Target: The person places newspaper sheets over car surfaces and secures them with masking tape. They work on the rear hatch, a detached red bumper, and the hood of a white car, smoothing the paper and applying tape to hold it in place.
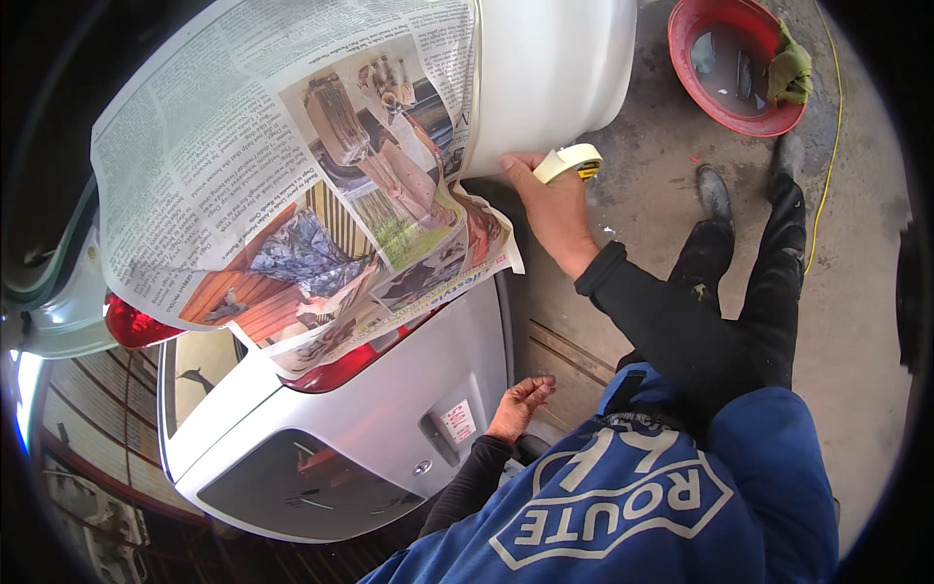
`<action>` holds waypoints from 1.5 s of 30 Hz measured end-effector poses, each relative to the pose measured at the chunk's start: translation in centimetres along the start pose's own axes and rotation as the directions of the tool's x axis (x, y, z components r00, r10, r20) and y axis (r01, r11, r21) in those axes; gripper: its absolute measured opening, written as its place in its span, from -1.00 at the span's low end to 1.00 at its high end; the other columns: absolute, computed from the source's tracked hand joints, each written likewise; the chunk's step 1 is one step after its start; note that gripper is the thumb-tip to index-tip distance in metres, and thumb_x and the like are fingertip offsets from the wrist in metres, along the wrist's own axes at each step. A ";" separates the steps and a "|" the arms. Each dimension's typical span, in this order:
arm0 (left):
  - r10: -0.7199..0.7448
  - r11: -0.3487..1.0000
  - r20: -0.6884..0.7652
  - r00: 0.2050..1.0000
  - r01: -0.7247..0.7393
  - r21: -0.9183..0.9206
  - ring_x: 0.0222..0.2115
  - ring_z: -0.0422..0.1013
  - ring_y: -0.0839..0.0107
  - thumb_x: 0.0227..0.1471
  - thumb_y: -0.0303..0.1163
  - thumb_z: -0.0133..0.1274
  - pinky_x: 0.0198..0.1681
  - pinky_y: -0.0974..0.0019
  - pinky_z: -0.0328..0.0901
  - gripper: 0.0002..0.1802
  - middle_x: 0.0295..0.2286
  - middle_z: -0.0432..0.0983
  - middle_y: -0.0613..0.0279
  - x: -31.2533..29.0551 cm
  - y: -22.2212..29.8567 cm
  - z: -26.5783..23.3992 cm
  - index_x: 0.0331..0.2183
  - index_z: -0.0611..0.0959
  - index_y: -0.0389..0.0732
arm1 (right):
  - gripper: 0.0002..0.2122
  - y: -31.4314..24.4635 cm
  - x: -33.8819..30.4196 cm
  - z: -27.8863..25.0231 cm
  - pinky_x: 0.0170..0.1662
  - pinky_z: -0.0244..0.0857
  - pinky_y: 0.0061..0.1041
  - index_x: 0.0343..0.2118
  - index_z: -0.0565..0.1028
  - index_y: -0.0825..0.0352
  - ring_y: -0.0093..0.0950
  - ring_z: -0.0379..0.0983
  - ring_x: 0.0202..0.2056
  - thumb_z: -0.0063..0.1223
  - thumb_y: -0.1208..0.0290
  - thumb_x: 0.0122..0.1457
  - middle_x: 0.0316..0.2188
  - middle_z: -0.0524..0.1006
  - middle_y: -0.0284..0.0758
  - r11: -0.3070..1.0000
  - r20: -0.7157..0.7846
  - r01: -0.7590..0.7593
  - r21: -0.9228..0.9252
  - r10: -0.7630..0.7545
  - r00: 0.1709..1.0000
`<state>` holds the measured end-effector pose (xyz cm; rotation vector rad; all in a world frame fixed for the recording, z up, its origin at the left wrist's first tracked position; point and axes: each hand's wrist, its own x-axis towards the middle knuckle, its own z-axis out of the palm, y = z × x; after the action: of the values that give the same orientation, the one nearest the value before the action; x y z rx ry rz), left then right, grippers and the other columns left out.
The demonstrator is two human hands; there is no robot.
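Two bare hands: the right hand and the left hand. One roll of masking tape, one sheet of newspaper, one silver car with one red tail light clearly showing (a second red strip peeks from under the paper). One red basin holding one green rag. Two black boots

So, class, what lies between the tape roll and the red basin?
Only bare concrete floor separates the tape roll from the red basin, as the head view shows.
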<state>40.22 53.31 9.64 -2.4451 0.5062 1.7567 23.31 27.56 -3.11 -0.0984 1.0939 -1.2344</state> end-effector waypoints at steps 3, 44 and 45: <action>0.011 0.999 0.017 1.000 -0.010 -0.048 -0.03 0.45 0.37 0.26 -0.26 0.04 0.02 0.27 0.31 -0.64 -0.10 0.56 0.25 1.1 -2.5 0.5 0.01 0.57 -0.22 | -0.78 -2.4 -1.0 0.3 -0.24 0.36 -0.63 -0.20 0.60 0.47 -0.65 0.47 -0.39 0.16 0.42 0.18 -0.43 0.62 -0.31 0.946 0.011 0.276 0.168 -0.282 0.959; 0.439 0.048 -0.792 0.424 -0.892 -0.450 -0.39 0.44 0.57 0.06 -0.41 0.14 -0.38 0.44 0.36 -0.72 -0.33 0.60 0.30 18.7 13.2 3.3 -0.16 0.66 -0.28 | -0.79 -16.7 -18.5 22.9 -0.23 0.32 -0.16 -0.19 0.60 0.19 -0.29 0.54 -0.22 0.16 0.38 0.08 -0.29 0.62 -0.33 -0.627 0.800 0.573 0.527 0.593 -0.087; 0.486 0.008 -0.737 0.470 -0.845 -0.534 -0.40 0.44 0.59 0.08 -0.41 0.09 -0.40 0.45 0.36 -0.74 -0.38 0.60 0.35 18.5 13.4 2.2 -0.17 0.68 -0.25 | -0.73 -17.2 -18.7 23.2 -0.12 0.37 -0.21 -0.07 0.57 0.24 -0.27 0.55 -0.14 0.13 0.33 0.18 -0.16 0.61 -0.24 -0.518 0.795 0.784 0.342 0.604 0.052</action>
<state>39.27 37.32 -6.81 -3.7985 1.3746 2.3105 29.14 24.50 30.68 -3.1372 0.2887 -0.0374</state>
